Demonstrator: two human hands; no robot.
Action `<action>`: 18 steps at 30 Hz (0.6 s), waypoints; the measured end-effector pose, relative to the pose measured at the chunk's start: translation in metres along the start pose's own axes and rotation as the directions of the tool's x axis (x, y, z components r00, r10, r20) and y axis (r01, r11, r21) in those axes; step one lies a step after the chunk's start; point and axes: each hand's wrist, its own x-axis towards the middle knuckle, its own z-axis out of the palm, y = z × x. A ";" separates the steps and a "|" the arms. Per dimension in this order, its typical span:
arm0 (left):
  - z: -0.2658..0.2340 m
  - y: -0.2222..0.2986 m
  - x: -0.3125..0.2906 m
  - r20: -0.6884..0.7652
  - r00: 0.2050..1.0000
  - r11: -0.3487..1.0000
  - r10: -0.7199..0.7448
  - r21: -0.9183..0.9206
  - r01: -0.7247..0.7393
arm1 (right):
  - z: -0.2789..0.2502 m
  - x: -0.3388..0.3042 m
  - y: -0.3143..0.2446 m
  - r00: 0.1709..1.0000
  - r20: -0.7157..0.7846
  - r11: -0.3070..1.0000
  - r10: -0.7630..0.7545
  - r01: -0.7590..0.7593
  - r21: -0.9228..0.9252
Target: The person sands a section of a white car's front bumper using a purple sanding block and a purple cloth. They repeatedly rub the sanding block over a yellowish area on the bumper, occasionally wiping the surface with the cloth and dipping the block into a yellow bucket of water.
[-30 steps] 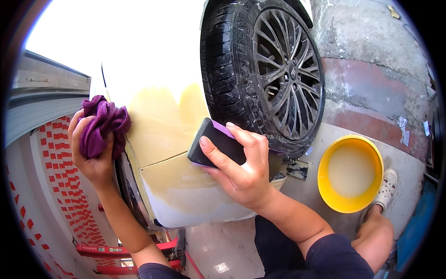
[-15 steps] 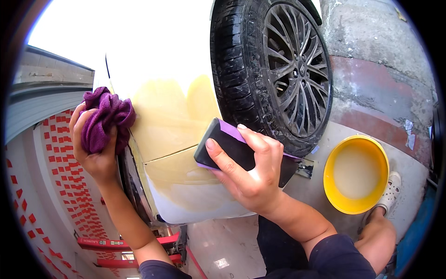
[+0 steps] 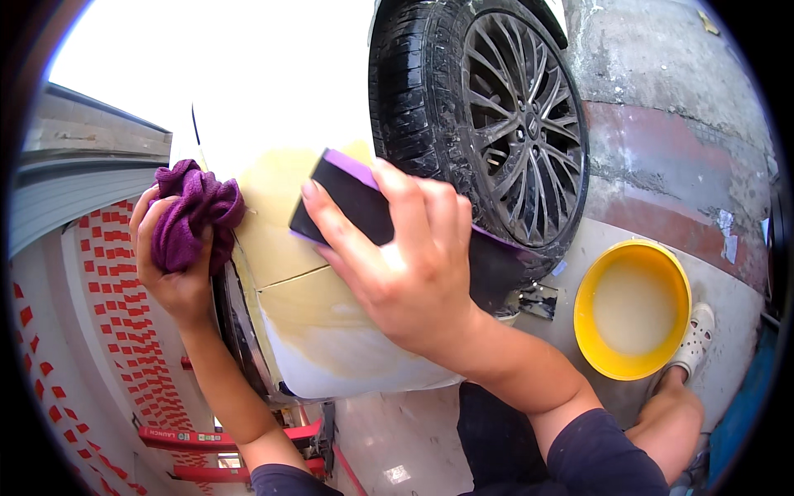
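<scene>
My right hand [image 3: 405,256] is closed on a black sanding block [image 3: 351,202] with a purple sheet showing along its edges. The block lies against the yellowish filler [image 3: 277,182] on the white car panel [image 3: 331,364], just left of the wheel. What is under the block is hidden. At the panel's left edge, my left hand [image 3: 174,264] grips a bunched purple cloth [image 3: 194,215]. A thin dark seam crosses the filler between my two hands.
The black tyre [image 3: 405,107] with its multi-spoke rim [image 3: 529,124] stands right of the panel. A yellow bucket [image 3: 585,318] of cloudy liquid is on the floor by my shoe [image 3: 696,339]. Red lift arms [image 3: 240,438] show below left.
My right hand has slid the sanding block up and to the left across the filler. My left hand stays almost in place with the cloth.
</scene>
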 end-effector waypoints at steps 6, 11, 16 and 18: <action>-0.003 -0.002 -0.001 -0.006 1.000 0.999 0.012 0.043 -0.011 | -0.013 -0.041 0.016 0.994 0.047 0.985 0.099 -0.105 0.140; 0.009 -0.004 -0.005 -0.019 1.000 1.000 -0.008 -0.018 0.008 | 0.005 -0.013 0.033 0.993 -0.015 0.979 0.119 -0.115 0.166; -0.001 -0.004 0.001 0.001 1.000 1.000 0.010 0.012 -0.010 | 0.016 0.031 0.043 0.985 -0.064 0.977 0.158 -0.147 0.154; 0.002 -0.006 -0.006 -0.005 1.000 1.000 -0.005 -0.001 0.005 | 0.004 -0.024 0.030 0.984 -0.002 0.967 0.179 -0.176 0.182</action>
